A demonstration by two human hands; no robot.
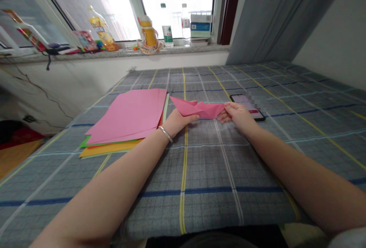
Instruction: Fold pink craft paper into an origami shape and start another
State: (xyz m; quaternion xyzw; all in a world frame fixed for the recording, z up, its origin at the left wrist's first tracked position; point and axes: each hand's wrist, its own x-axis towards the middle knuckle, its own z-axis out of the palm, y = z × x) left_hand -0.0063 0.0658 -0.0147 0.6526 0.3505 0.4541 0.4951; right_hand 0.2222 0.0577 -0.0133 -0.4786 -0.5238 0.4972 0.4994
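A folded pink paper boat (210, 111) is held up between my two hands over the plaid cloth. My left hand (180, 120), with a silver bangle at the wrist, grips its left part, the thumb lying along the near side. The right end is pinched between thumb and fingertips of my right hand (236, 115). A pointed corner of the paper rises at the left, above my left hand. Close to my left hand lies a stack of coloured paper (128, 114), pink on top with green, orange and yellow edges below.
Behind my right hand a phone (259, 115) lies face up on the plaid cloth (206, 168). Along the windowsill (120, 54) stand a yellow-orange drink bottle (103, 31), a yellow cup (148, 34), clear bottles and stacked boxes (200, 29). A grey curtain (260, 19) hangs at the right.
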